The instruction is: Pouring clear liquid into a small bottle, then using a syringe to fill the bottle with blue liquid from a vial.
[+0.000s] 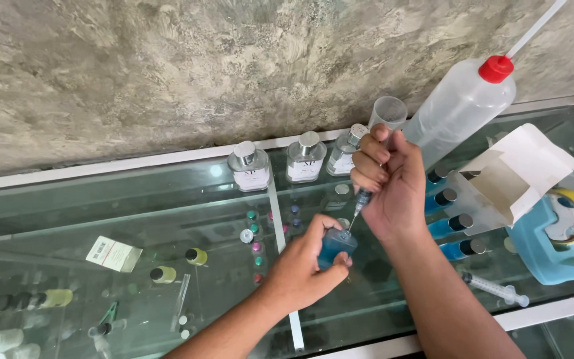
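My left hand [303,266] grips a small square bottle of blue liquid [335,246] standing on the glass counter top [167,199]. My right hand [385,181] holds a syringe [361,199] upright above it, thumb on the plunger, with the needle tip pointing down into the bottle's neck. Both forearms come in from the bottom edge of the view.
Three clear glass bottles [305,157] with silver caps stand by the wall. A plastic cup [388,112], a wash bottle with a red cap [460,106], an open white carton [519,173], a blue tape dispenser [559,239] and a second syringe [496,290] lie to the right. Small bottles sit inside the case.
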